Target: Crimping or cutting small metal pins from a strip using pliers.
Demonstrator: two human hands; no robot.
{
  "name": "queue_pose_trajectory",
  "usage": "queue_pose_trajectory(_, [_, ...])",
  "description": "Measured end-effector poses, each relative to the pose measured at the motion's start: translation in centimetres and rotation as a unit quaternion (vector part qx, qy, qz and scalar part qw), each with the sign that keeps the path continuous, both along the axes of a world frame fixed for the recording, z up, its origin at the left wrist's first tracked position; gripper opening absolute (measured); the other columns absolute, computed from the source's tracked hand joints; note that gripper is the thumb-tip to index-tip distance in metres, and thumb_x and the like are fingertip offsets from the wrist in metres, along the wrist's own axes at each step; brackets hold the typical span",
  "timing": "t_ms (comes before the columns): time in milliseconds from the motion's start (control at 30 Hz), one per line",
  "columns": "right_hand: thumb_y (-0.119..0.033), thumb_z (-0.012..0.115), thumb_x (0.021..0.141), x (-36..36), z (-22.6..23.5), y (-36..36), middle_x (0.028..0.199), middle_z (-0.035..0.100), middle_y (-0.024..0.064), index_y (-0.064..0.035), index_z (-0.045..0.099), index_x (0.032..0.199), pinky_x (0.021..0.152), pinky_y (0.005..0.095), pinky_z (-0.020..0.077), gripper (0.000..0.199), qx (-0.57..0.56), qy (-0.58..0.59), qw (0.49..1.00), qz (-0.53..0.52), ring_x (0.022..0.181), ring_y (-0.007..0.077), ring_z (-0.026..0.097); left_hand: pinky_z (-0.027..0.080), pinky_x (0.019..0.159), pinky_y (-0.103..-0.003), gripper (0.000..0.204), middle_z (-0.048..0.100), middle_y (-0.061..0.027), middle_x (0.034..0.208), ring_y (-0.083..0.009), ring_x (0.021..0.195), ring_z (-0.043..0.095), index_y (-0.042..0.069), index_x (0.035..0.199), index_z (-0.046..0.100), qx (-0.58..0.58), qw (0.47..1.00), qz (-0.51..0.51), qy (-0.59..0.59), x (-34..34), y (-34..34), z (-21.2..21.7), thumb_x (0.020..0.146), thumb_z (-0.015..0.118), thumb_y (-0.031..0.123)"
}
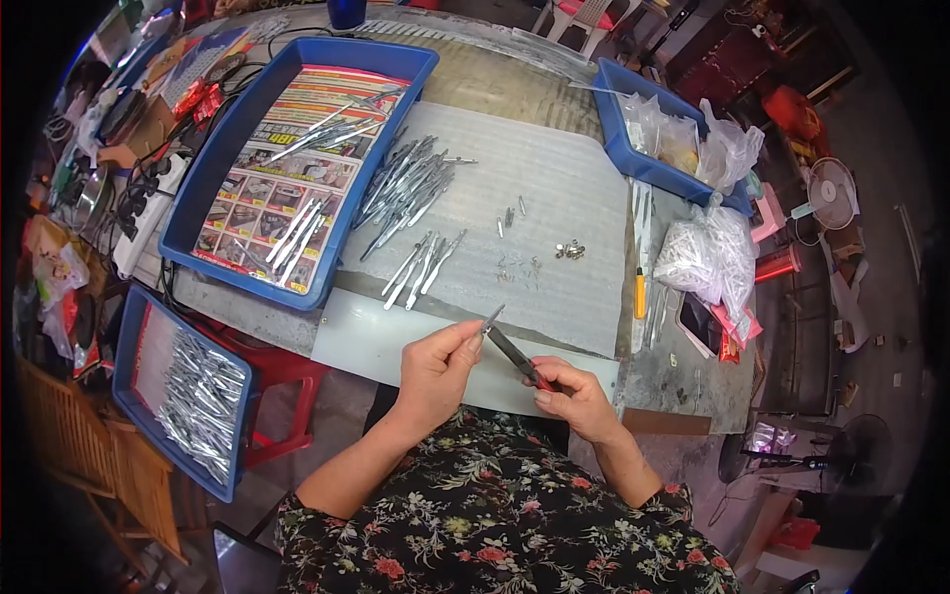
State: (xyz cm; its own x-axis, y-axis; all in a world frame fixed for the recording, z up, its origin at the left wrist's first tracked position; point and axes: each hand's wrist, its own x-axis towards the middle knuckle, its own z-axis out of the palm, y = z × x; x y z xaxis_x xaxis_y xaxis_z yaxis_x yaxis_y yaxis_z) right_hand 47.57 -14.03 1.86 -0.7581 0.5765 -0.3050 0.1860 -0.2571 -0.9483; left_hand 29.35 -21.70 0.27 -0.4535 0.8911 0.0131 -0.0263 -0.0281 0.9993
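Over the table's near edge, my left hand (438, 374) pinches a small, slim silver metal piece (494, 316) between thumb and fingertips. My right hand (577, 398) is closed around the red grips of a dark, long-nosed tool that looks like pliers (512, 352). The tool's far end meets the metal piece at my left fingertips; the exact contact is too small to tell. Just beyond my hands, several slim silver metal parts (424, 265) lie on the white foam sheet (554, 158), with a larger pile of similar parts (411, 183) behind them.
Tiny pins (517, 269) and a little heap of small metal bits (570, 250) lie on the sheet. A blue tray (170, 238) stands left, another blue tray (234, 485) below it. To the right are a yellow-handled knife (640, 295), bagged white pieces (693, 259) and a blue bin (618, 148).
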Motion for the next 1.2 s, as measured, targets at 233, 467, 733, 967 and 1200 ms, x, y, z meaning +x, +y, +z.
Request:
queue_pose_trajectory(233, [-0.006, 0.058, 0.073, -0.2, 0.0, -0.1, 0.102, 0.045, 0.0083, 0.0028, 0.053, 0.091, 0.079, 0.0234, 0.035, 0.02, 0.011, 0.005, 1.0, -0.002, 0.092, 0.0127, 0.043, 0.04, 0.053, -0.022, 0.017, 0.056, -0.0083, 0.066, -0.0089, 0.058, 0.048, -0.003, 0.093, 0.056, 0.019, 0.996, 0.033, 0.084, 0.2, 0.0, 0.3, 0.079, 0.052, 0.004])
queue_pose_trajectory(467, [-0.005, 0.058, 0.072, -0.4, 0.0, -0.1, 0.098, 0.047, 0.0093, 0.0024, 0.053, 0.089, 0.079, 0.0242, 0.0356, 0.02, 0.138, -0.01, 0.99, 0.013, 0.091, 0.0142, 0.044, 0.041, 0.053, -0.023, 0.016, 0.057, -0.0111, 0.07, -0.0114, 0.058, 0.051, -0.003, 0.093, 0.056, 0.006, 0.998, 0.027, 0.056, 0.1, 0.0, -0.2, 0.078, 0.052, 0.003])
queue_pose_trajectory(733, [-0.005, 0.055, 0.073, -0.5, 0.1, -0.1, 0.084, 0.053, 0.0039, 0.0008, 0.055, 0.09, 0.066, 0.0204, 0.038, 0.019, -0.158, -0.042, 0.986, -0.017, 0.075, 0.0082, 0.047, 0.04, 0.05, -0.025, 0.016, 0.055, -0.012, 0.067, -0.015, 0.055, 0.052, -0.003, 0.093, 0.055, 0.04, 0.971, 0.076, 0.222, 0.5, 0.0, 0.6, 0.078, 0.052, 0.003])
queue_pose_trajectory(967, [-0.008, 0.056, 0.069, -1.1, -0.1, -0.1, 0.091, 0.055, 0.0084, 0.0027, 0.055, 0.087, 0.072, 0.0239, 0.0384, 0.021, -0.097, -0.01, 0.995, -0.036, 0.076, 0.0111, 0.048, 0.039, 0.049, -0.024, 0.016, 0.054, -0.0103, 0.064, -0.0129, 0.053, 0.049, -0.003, 0.093, 0.055, 0.064, 0.985, 0.086, 0.133, 0.3, 0.3, 0.0, 0.079, 0.051, 0.003])
queue_pose_trajectory(1200, [-0.007, 0.057, 0.069, -0.9, -0.2, 0.2, 0.098, 0.049, 0.0078, 0.0016, 0.055, 0.085, 0.079, 0.025, 0.0333, 0.018, 0.121, -0.02, 0.992, 0.005, 0.09, 0.0139, 0.044, 0.04, 0.05, -0.024, 0.016, 0.054, -0.0103, 0.064, -0.0123, 0.054, 0.049, -0.003, 0.092, 0.055, 0.044, 0.988, 0.082, 0.124, 0.1, 0.3, 0.1, 0.079, 0.051, 0.004])
